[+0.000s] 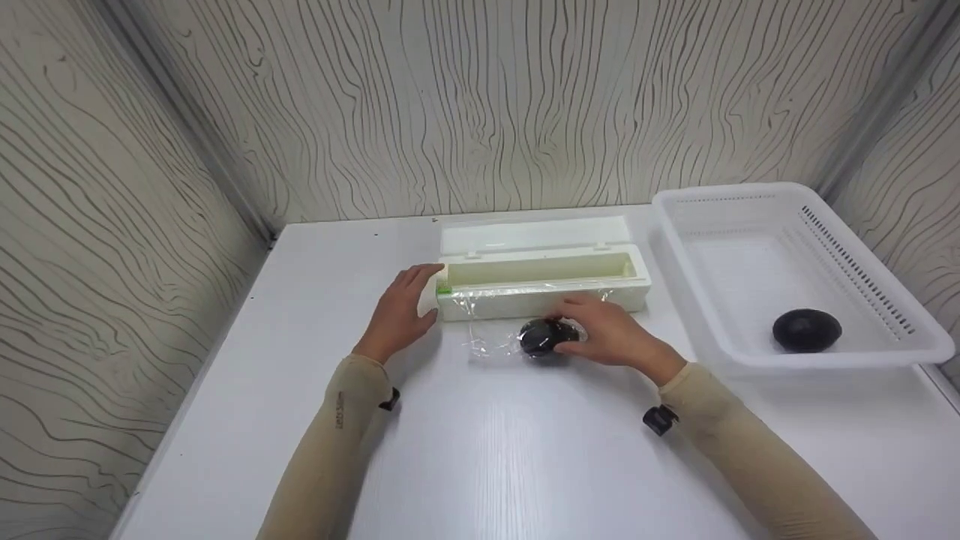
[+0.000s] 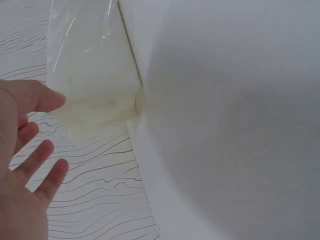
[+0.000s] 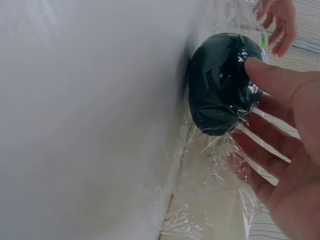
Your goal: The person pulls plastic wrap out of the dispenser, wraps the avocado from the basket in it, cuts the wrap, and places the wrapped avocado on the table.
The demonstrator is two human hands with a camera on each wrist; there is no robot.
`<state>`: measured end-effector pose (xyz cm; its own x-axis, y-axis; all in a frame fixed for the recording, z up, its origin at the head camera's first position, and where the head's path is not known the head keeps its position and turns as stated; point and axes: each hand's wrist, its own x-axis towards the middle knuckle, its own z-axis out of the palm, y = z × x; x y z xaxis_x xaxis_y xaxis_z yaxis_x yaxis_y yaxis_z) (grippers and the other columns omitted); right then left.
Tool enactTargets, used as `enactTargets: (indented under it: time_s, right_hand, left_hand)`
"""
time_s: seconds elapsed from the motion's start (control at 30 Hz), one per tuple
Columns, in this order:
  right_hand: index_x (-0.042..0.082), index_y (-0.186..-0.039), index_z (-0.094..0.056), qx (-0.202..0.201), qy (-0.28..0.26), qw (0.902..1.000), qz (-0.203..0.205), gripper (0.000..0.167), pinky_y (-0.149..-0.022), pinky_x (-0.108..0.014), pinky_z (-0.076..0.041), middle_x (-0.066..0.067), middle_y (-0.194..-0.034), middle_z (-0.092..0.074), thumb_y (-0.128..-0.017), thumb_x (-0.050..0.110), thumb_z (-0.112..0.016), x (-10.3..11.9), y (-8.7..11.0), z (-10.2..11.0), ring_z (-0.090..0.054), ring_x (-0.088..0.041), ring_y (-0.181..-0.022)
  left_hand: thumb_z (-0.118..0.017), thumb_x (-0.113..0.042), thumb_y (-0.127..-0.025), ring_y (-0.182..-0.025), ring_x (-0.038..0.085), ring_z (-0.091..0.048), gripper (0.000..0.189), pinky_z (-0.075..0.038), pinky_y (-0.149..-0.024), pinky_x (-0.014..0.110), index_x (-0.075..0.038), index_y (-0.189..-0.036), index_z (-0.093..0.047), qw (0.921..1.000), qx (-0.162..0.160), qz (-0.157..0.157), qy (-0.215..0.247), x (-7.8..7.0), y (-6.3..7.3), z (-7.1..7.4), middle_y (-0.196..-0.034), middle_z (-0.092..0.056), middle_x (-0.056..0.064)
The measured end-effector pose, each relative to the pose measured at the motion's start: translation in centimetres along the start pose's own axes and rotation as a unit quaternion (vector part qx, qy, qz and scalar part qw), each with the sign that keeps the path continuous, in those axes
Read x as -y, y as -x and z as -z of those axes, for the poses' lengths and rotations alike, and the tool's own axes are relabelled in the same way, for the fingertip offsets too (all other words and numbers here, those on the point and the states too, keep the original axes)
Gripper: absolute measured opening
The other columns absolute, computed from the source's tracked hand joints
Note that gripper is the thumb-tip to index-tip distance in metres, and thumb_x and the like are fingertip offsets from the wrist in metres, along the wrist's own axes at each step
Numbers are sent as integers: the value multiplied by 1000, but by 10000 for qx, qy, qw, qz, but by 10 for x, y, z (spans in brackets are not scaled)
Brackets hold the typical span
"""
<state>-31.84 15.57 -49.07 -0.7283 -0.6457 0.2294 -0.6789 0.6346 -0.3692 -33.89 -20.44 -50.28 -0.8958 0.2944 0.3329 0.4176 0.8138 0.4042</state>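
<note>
A dark oval fruit (image 1: 538, 337), smooth and shiny under clear cling film (image 1: 486, 341), lies in front of a long white film-dispenser box (image 1: 540, 304). My right hand (image 1: 609, 330) pinches the fruit between thumb and fingers; the right wrist view shows the thumb on the wrapped fruit (image 3: 220, 82) and crinkled film around the fingers. The film runs from the box's front edge down to the fruit. My left hand (image 1: 401, 311) is at the box's left end, fingers spread and fingertips right at its corner. In the left wrist view, its thumb overlaps the film-covered box (image 2: 92, 65).
The box's lid (image 1: 534, 234) is folded back behind its hollow trough. To the right stands a white plastic basket (image 1: 690, 292) with slotted sides, holding another dark oval fruit (image 1: 807, 330). Wood-grain panels (image 1: 480, 105) enclose the white table (image 1: 480, 465) at the back and sides.
</note>
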Motion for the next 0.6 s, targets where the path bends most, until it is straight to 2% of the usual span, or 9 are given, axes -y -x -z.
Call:
enactTargets:
  time_s: [0.13, 0.27, 0.43, 0.6]
  right_hand:
    - [14, -123, -71, 1, 48, 10000, -37, 43, -100, -52, -55, -9, -129, -68, -84, 23, -86, 0, 0, -1, -63, -31, -123]
    - [15, -124, -71, 52, 25, 10000, -79, 43, -101, -52, -55, -8, -128, -68, -85, 24, -86, 1, -1, -1, -64, -31, -122]
    - [13, -127, -70, 126, -23, 9999, -43, 44, -102, -52, -54, -8, -129, -68, -86, 24, -85, 0, -2, -1, -64, -31, -122]
    - [13, -128, -69, 166, -77, 9998, -37, 45, -104, -52, -53, -8, -132, -68, -87, 22, -84, 0, -4, -1, -64, -31, -124]
  left_hand:
    - [-81, -15, -91, -150, 27, -41, 82, -38, -123, 49, -23, -159, -37, 9969, 608, 444, 211, 5, -8, 0, -161, -43, 2]
    - [-84, -21, -89, -154, 28, -35, 92, -33, -125, 50, -26, -163, -30, 9921, 936, 736, 398, 7, -15, -5, -167, -36, 2]
    - [-90, -26, -81, -157, 27, -29, 109, -28, -128, 48, -30, -165, -22, 9872, 986, 1004, 754, 8, -25, -15, -171, -27, -1]
    - [-89, -24, -82, -157, 25, -30, 107, -27, -128, 45, -30, -165, -23, 9867, 885, 1038, 882, 8, -31, -20, -171, -27, -3]
